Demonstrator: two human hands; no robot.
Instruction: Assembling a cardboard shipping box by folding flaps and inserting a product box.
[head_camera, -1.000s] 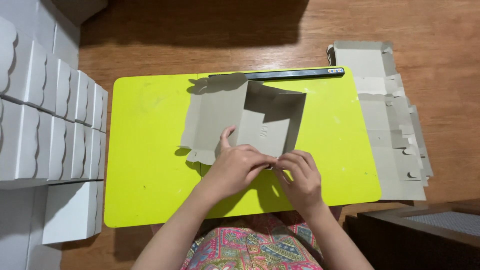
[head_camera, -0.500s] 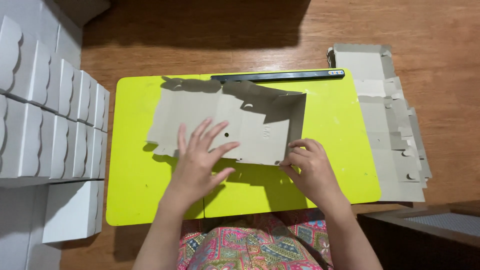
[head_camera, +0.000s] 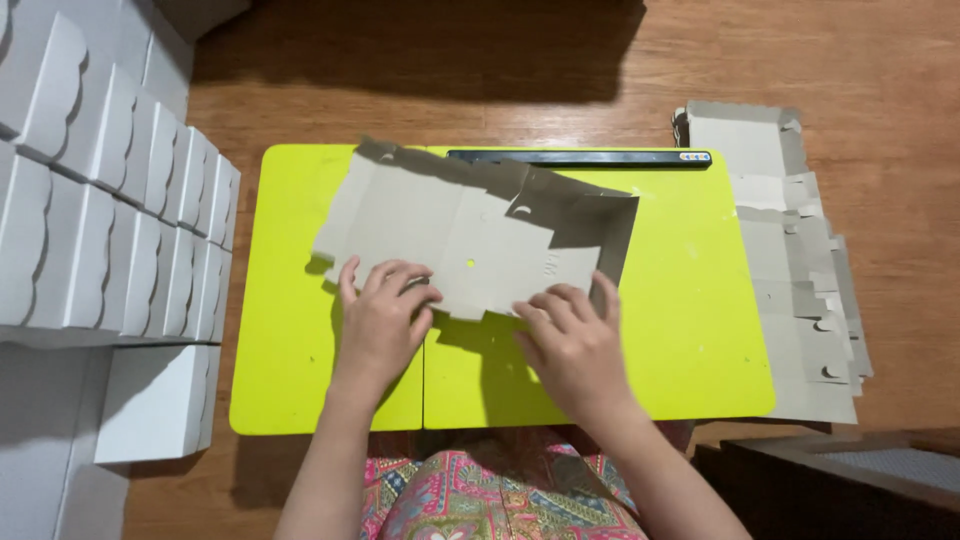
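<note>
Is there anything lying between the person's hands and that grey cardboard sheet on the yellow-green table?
Nothing visible does. Both the left hand and the right hand already rest directly on the near edge of the flat cardboard box blank, which lies on the yellow-green table with nothing on top of it.

The person is wearing a garment showing a pink, green and yellow floral print; forearms are showing bare, sleeveless.

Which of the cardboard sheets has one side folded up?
The grey cardboard sheet on the yellow-green table, under both hands. Its right flap stands up. The sheets in the stack on the right lie flat.
</note>
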